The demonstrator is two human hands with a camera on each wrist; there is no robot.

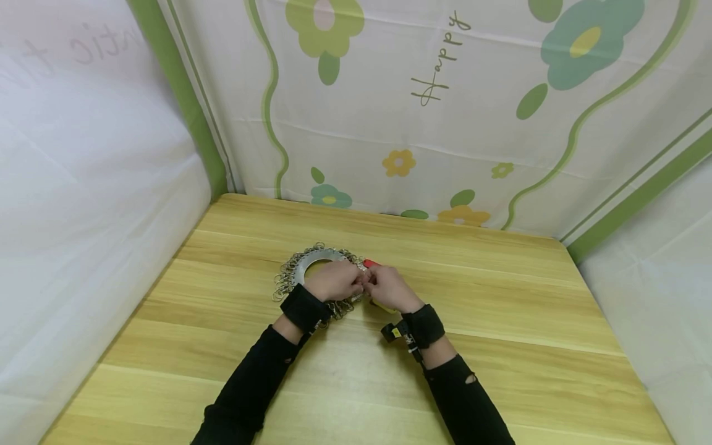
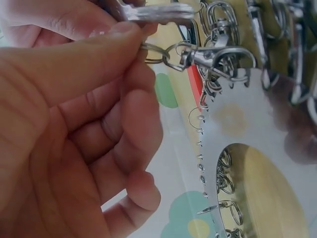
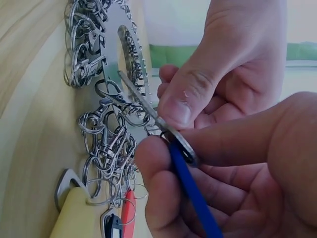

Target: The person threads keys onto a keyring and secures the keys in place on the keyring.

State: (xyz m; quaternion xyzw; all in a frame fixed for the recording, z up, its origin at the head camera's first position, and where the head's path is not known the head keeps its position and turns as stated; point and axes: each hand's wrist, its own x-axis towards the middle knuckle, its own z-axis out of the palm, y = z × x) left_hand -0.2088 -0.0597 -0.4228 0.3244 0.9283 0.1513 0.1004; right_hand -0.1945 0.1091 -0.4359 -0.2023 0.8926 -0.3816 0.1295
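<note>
Both black-sleeved forearms reach from my bottom edge to the middle of the wooden table point(image 1: 500, 296), where I see the left hand point(image 1: 334, 281) and right hand point(image 1: 389, 287) meeting. Left thumb and forefinger pinch a small split ring point(image 2: 154, 51) linked to a lobster clasp point(image 2: 218, 57). Right fingers pinch a metal key ring point(image 3: 181, 144) with a blue strap point(image 3: 193, 193). Just beside lies the flat metal ring plate point(image 1: 317, 259), its rim crowded with hanging clasps. I judge this joining step unfinished: the 2 rings touch but do not look fully threaded.
</note>
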